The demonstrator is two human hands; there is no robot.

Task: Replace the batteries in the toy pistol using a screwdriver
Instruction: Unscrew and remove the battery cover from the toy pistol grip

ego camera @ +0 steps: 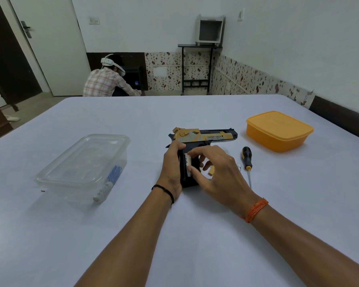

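- Head view: pistol point(203, 137) mid-table, grip near.
- Left hand point(172, 162) fingers clamp grip; right hand point(216, 168) fingers pinch battery point(187, 164).
- Battery likely small, stiff, slippery: hold ends.
- Screwdriver point(247, 160) right.

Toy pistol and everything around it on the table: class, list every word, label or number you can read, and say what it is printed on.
"DESERT EAGLE": on the slide of the toy pistol.
Smaller line under it: too blurred to read.
Print on the battery in the grip: too blurred to read.
Screwdriver, orange box, clear container: no readable text.
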